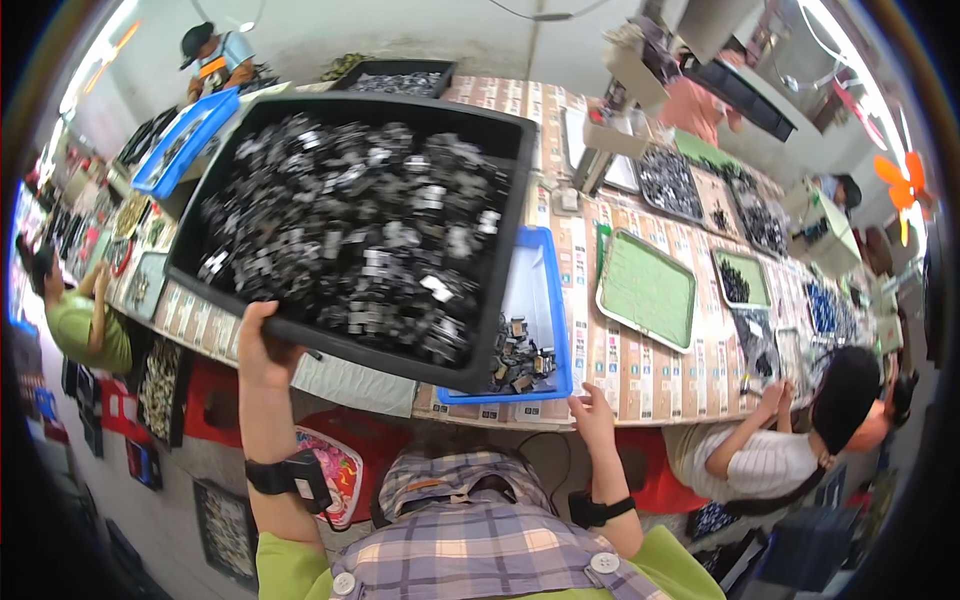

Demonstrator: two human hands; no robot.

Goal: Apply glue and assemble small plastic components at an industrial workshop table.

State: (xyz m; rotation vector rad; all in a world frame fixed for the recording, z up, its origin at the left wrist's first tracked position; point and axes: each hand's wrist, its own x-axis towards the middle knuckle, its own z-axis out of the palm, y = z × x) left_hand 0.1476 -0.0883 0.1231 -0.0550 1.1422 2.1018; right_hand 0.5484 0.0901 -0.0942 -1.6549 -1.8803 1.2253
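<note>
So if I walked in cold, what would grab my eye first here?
The big black tray, heaped with small dark metal parts, fills the upper middle, gripped at its near-left edge by the left hand. Its lower right corner overlaps a blue bin holding a few parts, with the right hand by that bin's near corner. A green tray lies on the table to the right.

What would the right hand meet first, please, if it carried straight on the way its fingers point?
Probably the near rim of the blue bin: the right hand sits just below it with fingers aimed up the picture. Depth is unclear, so it may already be touching.
</note>
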